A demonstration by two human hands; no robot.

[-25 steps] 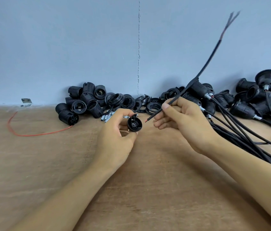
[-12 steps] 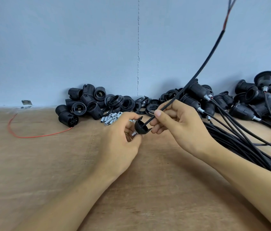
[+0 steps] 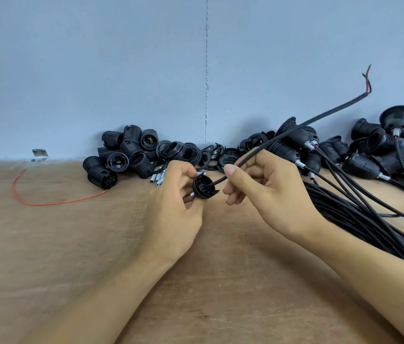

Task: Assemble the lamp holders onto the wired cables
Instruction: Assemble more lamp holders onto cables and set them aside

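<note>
The left hand (image 3: 173, 207) grips a small round black plastic lamp-holder cap (image 3: 204, 188) between thumb and curled fingers, above the middle of the brown wooden worktop (image 3: 71, 269) and towards its rear edge. The right hand (image 3: 270, 192) pinches a long black sheathed cable (image 3: 320, 117) between thumb and forefinger, just beside the cap. The cable's near end sits in the cap's centre hole. Its far end (image 3: 367, 80), with red and black cores split apart, hangs in the air towards the right rear.

The step appears to be threading the cable through the cap. The main risk is the bared cores catching on the edge of the hole and folding back, so the sheath bunches instead of passing through. A push from too far up the cable would probably make it bow. The cap is held by its rim alone, so a hard push could tilt it or pop it out of the fingers.

The swinging free end could snag the finished black holders (image 3: 382, 155) stacked along the rear right edge. The right forearm lies close to the bundle of black cables (image 3: 370, 219) at the right edge and may drag them. A short silver metal tube (image 3: 192, 194) shows at the cap's underside; whether it is fixed there, I cannot tell.
</note>
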